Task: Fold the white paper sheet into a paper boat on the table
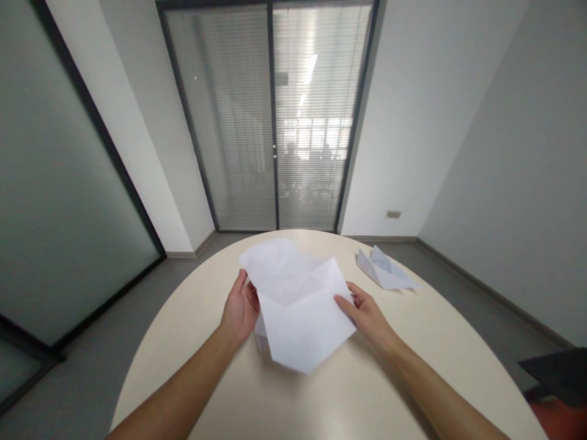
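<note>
A creased, partly folded sheet of white paper (305, 324) is held up over the table, its far part curling and its near edge coming to a blunt point. My left hand (241, 308) grips the paper's left edge, with some fingers hidden behind it. On the right edge, my right hand (362, 308) pinches the paper, thumb on top and fingers underneath. Another layer of paper shows below the sheet near my left wrist. To the right lies a folded white paper boat (384, 269), apart from both hands.
The round cream table (192, 379) fills the foreground. Beyond its far edge stand glass doors (275, 122) with blinds. A dark object with red beneath it (557, 379), perhaps a chair, is at the lower right. Frosted glass panels line the left.
</note>
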The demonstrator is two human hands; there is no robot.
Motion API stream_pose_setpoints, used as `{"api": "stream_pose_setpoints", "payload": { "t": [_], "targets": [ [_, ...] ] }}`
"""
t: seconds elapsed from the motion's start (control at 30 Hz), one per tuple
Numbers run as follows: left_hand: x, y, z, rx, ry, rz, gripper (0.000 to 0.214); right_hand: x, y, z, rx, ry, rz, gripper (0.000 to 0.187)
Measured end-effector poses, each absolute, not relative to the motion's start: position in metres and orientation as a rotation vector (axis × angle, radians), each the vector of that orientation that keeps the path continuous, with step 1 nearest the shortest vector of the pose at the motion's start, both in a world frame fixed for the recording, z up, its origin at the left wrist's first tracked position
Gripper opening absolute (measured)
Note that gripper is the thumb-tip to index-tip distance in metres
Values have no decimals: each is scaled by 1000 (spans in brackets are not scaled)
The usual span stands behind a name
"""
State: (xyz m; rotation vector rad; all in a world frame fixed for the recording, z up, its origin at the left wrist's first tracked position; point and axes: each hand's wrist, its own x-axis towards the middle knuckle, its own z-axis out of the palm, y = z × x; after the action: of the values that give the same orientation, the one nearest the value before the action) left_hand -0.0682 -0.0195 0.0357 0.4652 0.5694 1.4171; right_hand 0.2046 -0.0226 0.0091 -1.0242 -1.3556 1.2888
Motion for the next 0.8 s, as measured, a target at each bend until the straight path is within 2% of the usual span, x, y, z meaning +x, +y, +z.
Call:
{"api": "stream_pose_setpoints", "payload": {
  "t": [0.17,0.3,0.43,0.57,0.67,0.8],
  "targets": [
    [-61,-21,31,572,568,1457,61,204,-25,5,-982,-1363,1307,81],
    [-61,-17,26,561,706,1553,85,203,-28,8,-979,-1392,1274,85],
    [-67,-12,28,571,750,1490,66,201,-29,10,-999,-1461,1230,76],
    [-69,-13,31,621,839,1391,74,199,-27,9,-1017,-1513,1165,53],
    [-70,-14,32,633,857,1346,66,199,-26,8,-1074,-1583,1010,34],
    [-74,-9,32,585,857,1419,59,203,-24,3,-1157,-1650,954,37]
  ]
}}
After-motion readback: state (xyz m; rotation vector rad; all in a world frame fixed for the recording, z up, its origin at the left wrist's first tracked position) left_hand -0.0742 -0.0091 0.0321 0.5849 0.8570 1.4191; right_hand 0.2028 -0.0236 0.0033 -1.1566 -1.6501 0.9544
